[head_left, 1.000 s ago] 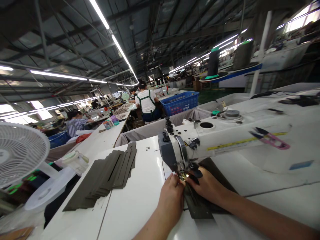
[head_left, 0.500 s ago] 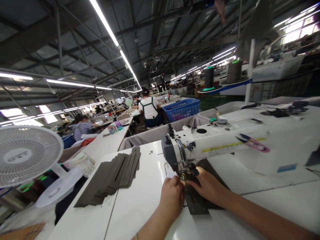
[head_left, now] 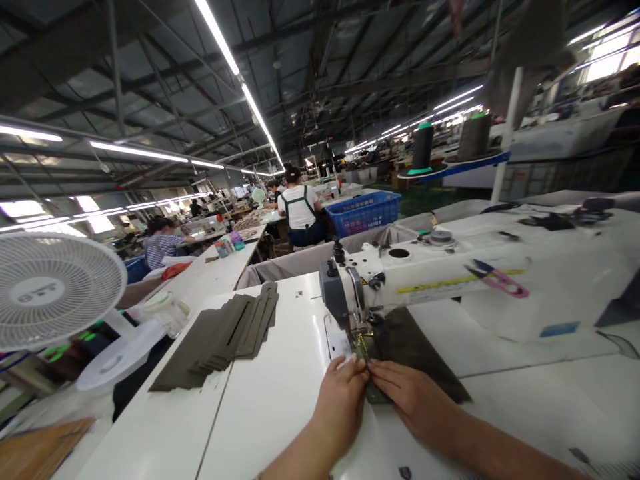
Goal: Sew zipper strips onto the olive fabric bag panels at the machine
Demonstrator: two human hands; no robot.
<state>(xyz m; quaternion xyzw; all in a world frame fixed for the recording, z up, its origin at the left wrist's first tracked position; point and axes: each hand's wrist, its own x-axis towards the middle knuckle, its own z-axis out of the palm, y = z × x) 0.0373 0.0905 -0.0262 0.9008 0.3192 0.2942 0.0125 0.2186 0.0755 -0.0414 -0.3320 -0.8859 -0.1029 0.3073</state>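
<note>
At the needle end of a white sewing machine [head_left: 440, 283], both hands are close together on a dark olive fabric piece [head_left: 413, 347]. My left hand [head_left: 343, 397] has its fingers bunched at the piece's left edge, just in front of the presser foot [head_left: 364, 340]. From the other side, my right hand [head_left: 413, 398] presses the piece down with fingers held together, its fingertips almost meeting the left ones. The near end of the piece is mostly hidden beneath the right hand. Further left lies a fanned stack of similar olive pieces [head_left: 215, 340], some with a long slot.
A white fan [head_left: 55, 290] stands at the left. Pink-handled snips [head_left: 500, 279] rest on the machine's body. Thread cones [head_left: 423, 150] stand on a rack behind. Beyond are a blue basket [head_left: 365, 217] and a seated person in a white shirt [head_left: 299, 210].
My right hand has drawn back from beside the presser foot toward me, next to my left hand. More fabric shows right of the needle, and less sticks out in front.
</note>
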